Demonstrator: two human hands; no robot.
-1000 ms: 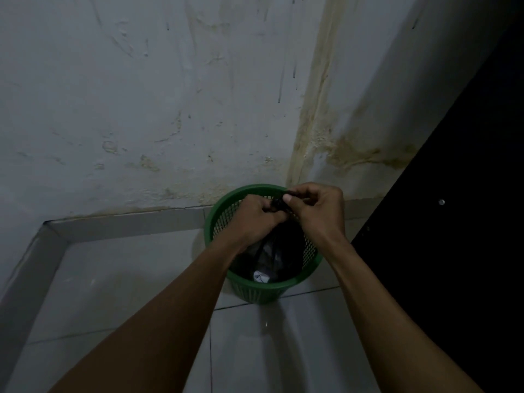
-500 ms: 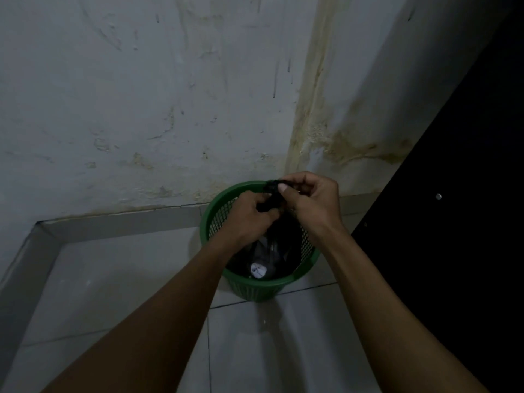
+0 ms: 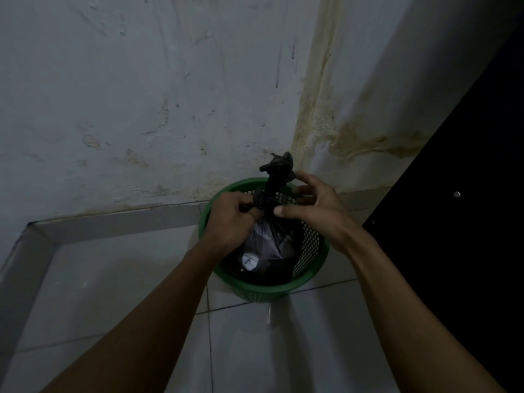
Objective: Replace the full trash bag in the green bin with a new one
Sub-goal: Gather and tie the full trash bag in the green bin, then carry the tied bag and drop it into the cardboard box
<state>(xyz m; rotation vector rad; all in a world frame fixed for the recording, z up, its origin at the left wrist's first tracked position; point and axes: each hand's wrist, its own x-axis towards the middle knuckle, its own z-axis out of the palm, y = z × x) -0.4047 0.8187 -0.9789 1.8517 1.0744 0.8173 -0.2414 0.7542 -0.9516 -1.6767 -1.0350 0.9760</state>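
Black trash bag (image 3: pixel 268 245) sits inside green bin (image 3: pixel 255 290) on the tiled floor (image 3: pixel 113 279), neck twisted upright. Left hand (image 3: pixel 231 219) grip closed around neck; right hand (image 3: pixel 309 205) grip loosely open beside the knot. Step: tying off. Next move likely requires lifting clear.
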